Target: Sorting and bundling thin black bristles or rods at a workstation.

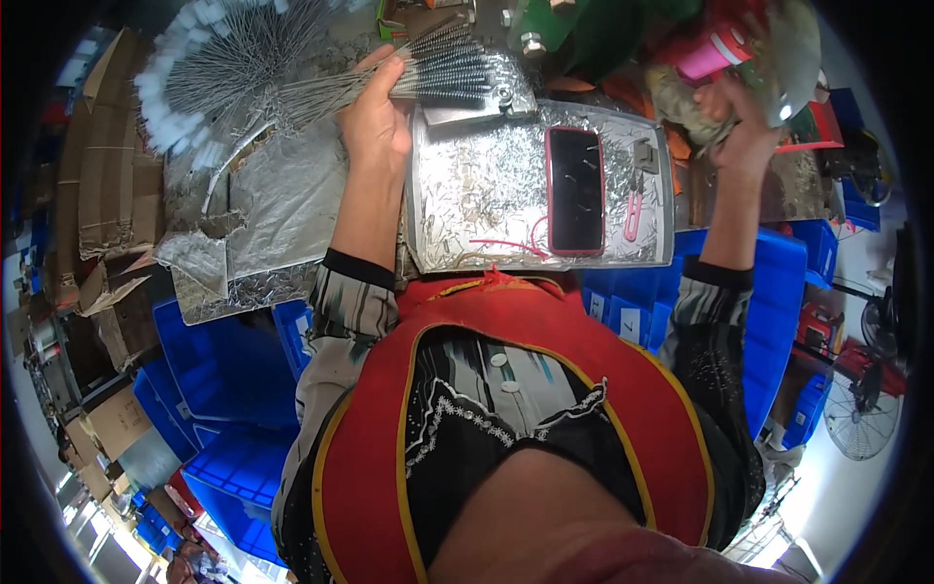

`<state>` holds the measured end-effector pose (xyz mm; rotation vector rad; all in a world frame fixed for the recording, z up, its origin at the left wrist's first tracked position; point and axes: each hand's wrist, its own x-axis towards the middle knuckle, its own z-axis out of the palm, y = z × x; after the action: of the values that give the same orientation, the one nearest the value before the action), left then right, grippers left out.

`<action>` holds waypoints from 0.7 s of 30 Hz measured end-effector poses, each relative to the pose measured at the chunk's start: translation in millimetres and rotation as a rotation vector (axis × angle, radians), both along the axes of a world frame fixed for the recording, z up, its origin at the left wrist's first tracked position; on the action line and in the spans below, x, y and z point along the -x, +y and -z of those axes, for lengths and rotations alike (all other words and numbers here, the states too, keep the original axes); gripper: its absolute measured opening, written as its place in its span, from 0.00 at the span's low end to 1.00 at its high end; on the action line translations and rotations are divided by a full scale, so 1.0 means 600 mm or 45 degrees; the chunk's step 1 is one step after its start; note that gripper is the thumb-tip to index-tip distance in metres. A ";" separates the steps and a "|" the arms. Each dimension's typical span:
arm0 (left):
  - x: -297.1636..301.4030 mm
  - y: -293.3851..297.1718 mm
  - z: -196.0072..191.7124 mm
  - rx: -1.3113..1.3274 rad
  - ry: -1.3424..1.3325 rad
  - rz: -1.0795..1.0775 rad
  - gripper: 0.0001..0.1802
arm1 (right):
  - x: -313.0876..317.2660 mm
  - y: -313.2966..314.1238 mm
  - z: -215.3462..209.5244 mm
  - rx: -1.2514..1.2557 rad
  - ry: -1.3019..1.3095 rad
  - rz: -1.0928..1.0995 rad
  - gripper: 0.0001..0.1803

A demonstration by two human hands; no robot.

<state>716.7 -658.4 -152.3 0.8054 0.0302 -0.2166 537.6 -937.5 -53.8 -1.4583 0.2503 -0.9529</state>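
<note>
My left hand (375, 117) is closed around a bunch of thin twisted-wire brushes (443, 70) with dark bristled ends. Their bare wire stems reach leftward from my fingers, toward a large spread bundle of wires with whitish tips (248, 73). Just right of the brush ends is a metal block with a bolt (504, 94). At the upper right my right hand (732, 117) has its fingers curled beside a pink cylinder with a white band (713, 54). Whatever lies inside those fingers is hidden.
A foil-lined tray (477, 195) in front of me holds a phone (576, 190), a pink-handled cutter (633, 214) and a pink cord (506, 242). A green machine part (613, 34) stands beyond. Blue bins (229, 355) sit below the bench; cardboard (122, 146) is left.
</note>
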 end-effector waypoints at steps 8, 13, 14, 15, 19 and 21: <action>-0.002 -0.003 -0.001 -0.050 -0.033 -0.019 0.14 | 0.002 0.029 -0.054 -0.013 0.193 0.022 0.12; -0.005 -0.003 -0.001 -0.046 -0.050 -0.058 0.14 | -0.001 0.020 -0.050 -0.044 0.224 -0.006 0.10; -0.005 -0.004 -0.004 -0.046 -0.070 -0.060 0.14 | 0.003 0.013 -0.054 -0.045 0.221 -0.005 0.10; -0.005 -0.005 -0.004 -0.047 -0.073 -0.059 0.14 | 0.009 0.003 -0.059 -0.053 0.212 -0.085 0.08; -0.002 -0.008 -0.012 -0.009 -0.035 -0.032 0.15 | 0.005 0.009 -0.011 0.081 -0.040 -0.011 0.08; 0.001 -0.006 -0.020 -0.017 -0.017 -0.026 0.15 | -0.015 0.001 0.064 0.482 -0.237 0.004 0.08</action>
<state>716.0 -661.9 -140.1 0.8198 0.0274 -0.1922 546.9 -936.7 -92.2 -1.6966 -0.0698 -1.1750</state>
